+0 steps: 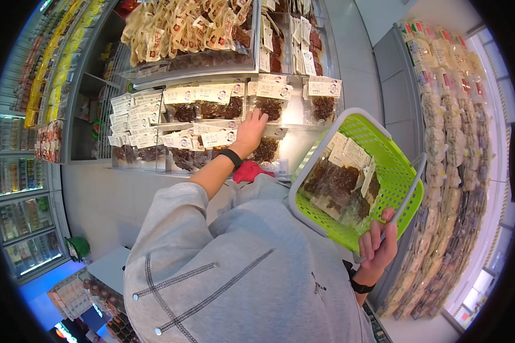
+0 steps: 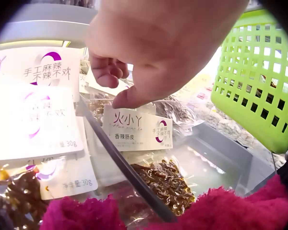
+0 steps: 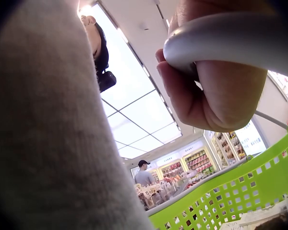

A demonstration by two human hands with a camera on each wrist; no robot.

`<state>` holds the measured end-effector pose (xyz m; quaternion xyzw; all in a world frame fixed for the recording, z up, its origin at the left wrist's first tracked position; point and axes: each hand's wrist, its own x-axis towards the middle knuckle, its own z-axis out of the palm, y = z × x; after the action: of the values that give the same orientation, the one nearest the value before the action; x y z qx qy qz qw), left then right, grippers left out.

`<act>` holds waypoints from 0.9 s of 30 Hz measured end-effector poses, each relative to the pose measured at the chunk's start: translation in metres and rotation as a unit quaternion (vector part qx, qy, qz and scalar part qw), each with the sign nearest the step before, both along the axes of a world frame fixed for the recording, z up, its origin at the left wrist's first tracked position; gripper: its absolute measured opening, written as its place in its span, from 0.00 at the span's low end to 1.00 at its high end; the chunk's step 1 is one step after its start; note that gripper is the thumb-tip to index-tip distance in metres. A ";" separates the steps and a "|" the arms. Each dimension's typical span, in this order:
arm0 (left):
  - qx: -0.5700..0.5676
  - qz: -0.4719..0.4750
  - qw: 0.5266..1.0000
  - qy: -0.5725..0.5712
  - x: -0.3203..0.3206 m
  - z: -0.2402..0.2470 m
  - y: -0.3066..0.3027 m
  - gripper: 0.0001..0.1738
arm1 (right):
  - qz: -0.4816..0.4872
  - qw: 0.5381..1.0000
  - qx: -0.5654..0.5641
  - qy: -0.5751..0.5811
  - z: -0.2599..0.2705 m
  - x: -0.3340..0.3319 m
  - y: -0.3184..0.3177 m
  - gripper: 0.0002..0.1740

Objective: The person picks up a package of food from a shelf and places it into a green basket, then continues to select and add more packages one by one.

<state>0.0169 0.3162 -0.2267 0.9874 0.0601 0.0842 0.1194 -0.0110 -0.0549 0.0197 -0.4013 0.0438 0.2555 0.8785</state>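
Note:
The left hand (image 1: pixel 250 135) reaches over the packet rows, fingers bent, beside a dark-filled packet (image 1: pixel 269 108). From the left wrist view, the thumb of this hand (image 2: pixel 158 48) lies at the top edge of a white-labelled packet (image 2: pixel 139 132); whether it touches is unclear, and no grip on a packet shows. The right hand (image 1: pixel 379 243) is curled round the grey handle of a green basket (image 1: pixel 397 166), which is tilted and holds several packets (image 1: pixel 340 171). In the right wrist view the right hand (image 3: pixel 213 91) grips the same handle (image 3: pixel 230 38).
Clear dividers (image 2: pixel 129 167) separate the packet rows. Tan packages (image 1: pixel 183 28) fill a raised bin behind. Racks of bagged goods (image 1: pixel 440 143) stand at the right, shelves at the left. Pink fuzzy fabric (image 1: pixel 249 171) lies at the counter's near edge. A person (image 3: pixel 144 176) in a cap is farther off.

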 end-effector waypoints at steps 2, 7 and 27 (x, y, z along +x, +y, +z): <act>-0.013 -0.062 0.998 -0.008 -0.002 -0.001 -0.005 0.13 | -0.004 1.000 -0.002 0.005 0.001 -0.001 0.001 0.13; 0.018 -0.273 0.959 0.069 -0.005 -0.048 -0.045 0.13 | -0.013 1.000 -0.008 0.005 0.002 -0.001 0.002 0.13; -0.537 -0.022 0.843 -0.005 0.027 0.167 -0.068 0.29 | 0.028 0.939 -0.327 -0.101 0.003 0.001 -0.005 0.16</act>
<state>0.0438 0.2483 -0.0602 0.7696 0.0730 0.0414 0.6330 -0.0101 -0.0596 0.0228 -0.6913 0.0249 0.2102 0.6909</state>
